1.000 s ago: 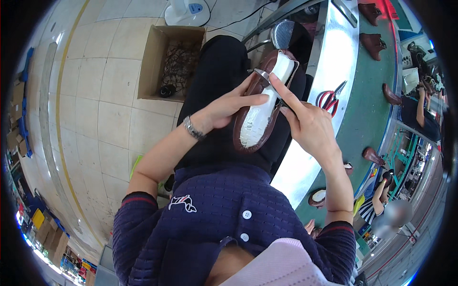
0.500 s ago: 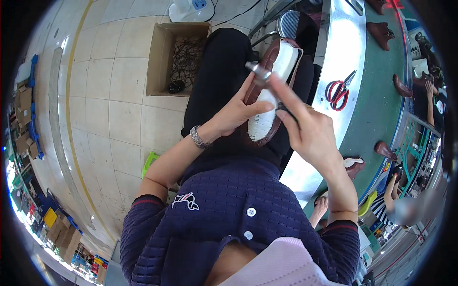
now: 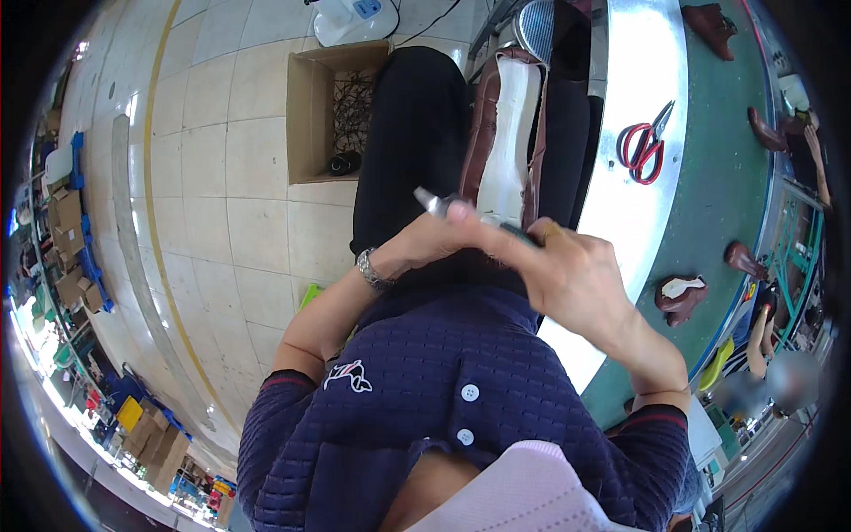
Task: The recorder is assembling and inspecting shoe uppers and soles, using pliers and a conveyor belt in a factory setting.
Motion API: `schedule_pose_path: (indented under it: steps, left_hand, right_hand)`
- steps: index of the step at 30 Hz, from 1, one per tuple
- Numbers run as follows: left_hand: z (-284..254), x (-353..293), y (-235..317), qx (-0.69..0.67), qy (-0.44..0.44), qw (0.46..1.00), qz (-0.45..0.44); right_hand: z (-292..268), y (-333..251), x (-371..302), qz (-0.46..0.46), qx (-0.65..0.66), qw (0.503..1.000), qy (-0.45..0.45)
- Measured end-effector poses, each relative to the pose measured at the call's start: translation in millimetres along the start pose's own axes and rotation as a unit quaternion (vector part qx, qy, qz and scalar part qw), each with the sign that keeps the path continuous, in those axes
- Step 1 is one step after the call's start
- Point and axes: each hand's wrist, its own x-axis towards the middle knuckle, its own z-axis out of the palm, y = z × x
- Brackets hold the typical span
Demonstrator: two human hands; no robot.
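Note:
On my lap lies a brown leather shoe (image 3: 510, 133), sole side up. Its underside is white, and the leather rises around the edges. My left hand (image 3: 424, 241) is closed on the shoe's near end, its fingertips partly hidden by my right hand. My right hand (image 3: 581, 277) grips a hand tool (image 3: 433, 202) with a shiny metal tip and a dark handle. That tool lies across the near end of the shoe, its index finger stretched along it. The tip is blurred, so its exact kind is unclear.
Red-handled scissors (image 3: 642, 152) rest on the metal bench edge (image 3: 620, 53) at right. Beyond runs a green conveyor (image 3: 709, 168) bearing several brown shoes, one with a white sole (image 3: 681, 297). A cardboard box (image 3: 310, 115) of dark scraps stands left of my legs. Other people sit at far right.
The shoe now lies straighter on my lap, its near end closer to me. Both hands have shifted toward me on it, and the tool's tip has moved left and nearer.

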Motion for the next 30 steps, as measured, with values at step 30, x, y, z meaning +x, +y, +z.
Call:
schedule_pose_path:
  steps: [30]
  left_hand:
    - [49.9, 173.5, 138.2, 0.702, -0.016, 0.655, 0.279]
  right_hand:
    - [21.4, 87.5, -41.3, 0.359, 0.552, 0.729, 0.189]
